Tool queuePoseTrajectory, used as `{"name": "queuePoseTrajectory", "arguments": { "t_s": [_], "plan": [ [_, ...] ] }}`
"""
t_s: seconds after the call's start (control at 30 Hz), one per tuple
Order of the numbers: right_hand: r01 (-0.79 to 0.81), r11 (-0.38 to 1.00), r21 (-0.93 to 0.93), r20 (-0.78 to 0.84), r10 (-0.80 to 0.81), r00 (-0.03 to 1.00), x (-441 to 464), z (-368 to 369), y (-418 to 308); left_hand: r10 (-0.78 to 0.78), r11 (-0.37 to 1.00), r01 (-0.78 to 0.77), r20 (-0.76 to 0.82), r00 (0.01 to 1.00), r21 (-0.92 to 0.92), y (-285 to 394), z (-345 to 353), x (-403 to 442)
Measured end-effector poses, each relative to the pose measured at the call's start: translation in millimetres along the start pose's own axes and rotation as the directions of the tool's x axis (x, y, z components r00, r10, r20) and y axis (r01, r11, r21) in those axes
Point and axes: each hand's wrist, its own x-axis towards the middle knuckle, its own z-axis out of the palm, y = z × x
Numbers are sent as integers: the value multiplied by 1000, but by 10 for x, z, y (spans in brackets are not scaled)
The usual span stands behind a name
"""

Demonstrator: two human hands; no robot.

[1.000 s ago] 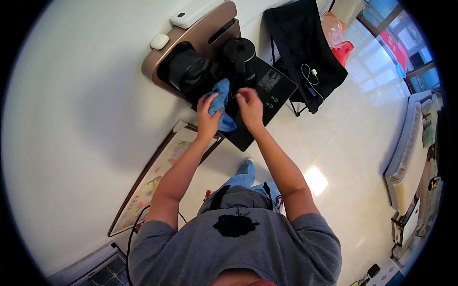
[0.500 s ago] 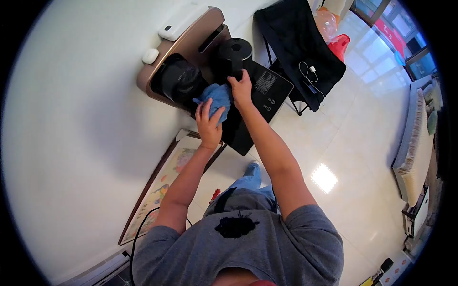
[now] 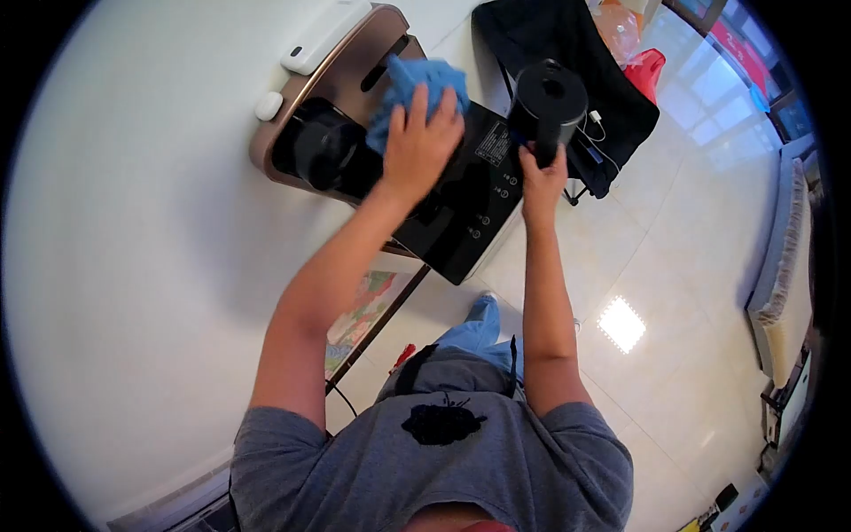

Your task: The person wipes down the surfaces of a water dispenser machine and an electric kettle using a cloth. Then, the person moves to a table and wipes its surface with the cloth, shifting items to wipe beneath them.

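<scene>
My right hand [image 3: 542, 183] grips the handle of a black electric kettle [image 3: 534, 89], held up past the right edge of the tea machine's glossy black panel [image 3: 465, 208]. My left hand [image 3: 418, 146] is closed on a bunched blue cloth [image 3: 439, 75] at the back of the panel, by the bronze housing [image 3: 362, 66]. Whether the cloth presses on the surface is hard to tell, as the hand covers part of it. A dark, shiny rounded vessel [image 3: 321, 146] sits in the left side of the machine.
A white box [image 3: 321, 40] and a small white case [image 3: 269, 106] rest on the housing's top, against the wall. To the right stands a black folding chair [image 3: 612, 111] with a white cable [image 3: 603, 120] on it. A framed picture [image 3: 363, 310] leans below the machine.
My right hand has lifted the kettle off the machine and carried it right. My left hand has moved the blue cloth up and right, to where the kettle stood.
</scene>
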Motion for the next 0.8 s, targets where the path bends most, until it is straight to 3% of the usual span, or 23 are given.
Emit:
{"name": "queuePoseTrajectory", "arguments": {
  "t_s": [0.07, 0.13, 0.17, 0.27, 0.4, 0.57, 0.63, 0.8],
  "plan": [
    [4, 998, 69, -37, -2, 999, 16, -179, 20, -31, 994, 21, 98, 995, 105, -238, 225, 251],
    [20, 1000, 2, -66, -20, 998, 7, -328, 24, -173, 968, 113, 272, 947, 224, -391, 435, 312],
    [3, 1000, -26, -84, -5, 996, -2, -393, 35, -219, 953, 143, 280, 935, 268, -444, 620, 196],
    [-18, 1000, -16, -117, 16, 993, -19, -526, 50, -216, 941, 104, 337, 916, 322, -249, 837, -169],
    [-15, 998, -55, -95, 10, 995, -48, -713, -20, -271, 955, 139, 584, 765, 262, 48, 1057, -824],
    [-29, 991, -128, -47, 23, 999, -67, -857, -17, -224, 960, 98, 510, 831, 261, -101, 1014, -488],
    [-46, 997, -70, -87, 40, 995, -75, -815, -58, -144, 946, 30, 338, 930, 322, -273, 877, -90],
    [-45, 997, -65, -47, 41, 998, -148, -814, -56, -100, 955, -8, 349, 932, 296, -441, 880, 98]
  ]
}}
